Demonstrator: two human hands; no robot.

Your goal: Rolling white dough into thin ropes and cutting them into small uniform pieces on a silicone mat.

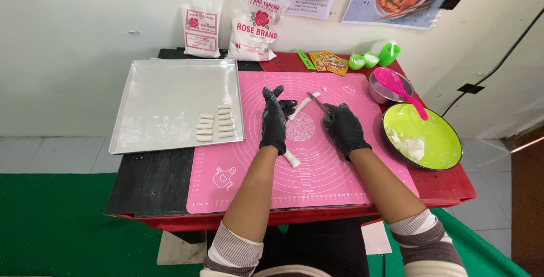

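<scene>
- pressing flat on a long white dough rope (301, 107), the left hand (274, 119) in its black glove is lying with fingers stretched out straight, palm down, holding the rope in place rather than gripping it.
- running under that palm, the rope is showing its far end up and to the right of the fingertips and its near end just below the wrist, all of it on the pink silicone mat (340, 169).
- closing around a knife (317, 102), the right hand (344, 128), also gloved in black, is holding the handle with the blade pointing away and to the left, its tip just beside the far end of the rope.
- judging from this, the cutting step is in hand: the rope is being portioned into short sticks.
- sitting well to the left of the left hand, a metal baking tray (153, 90) is holding two short rows of cut dough pieces (216, 123) near its closer right corner.
- resting just right of the right hand, a green bowl (447, 141) is keeping a lump of leftover dough (409, 145); beyond it a pink spatula (396, 87) is lying across a small steel bowl (378, 91).
- standing far ahead of both hands against the wall are two white flour bags (252, 24).
- the next move seems to call for the blade coming squarely across the rope, at a length matching the tray pieces, with the left fingers kept clear of the edge.
</scene>
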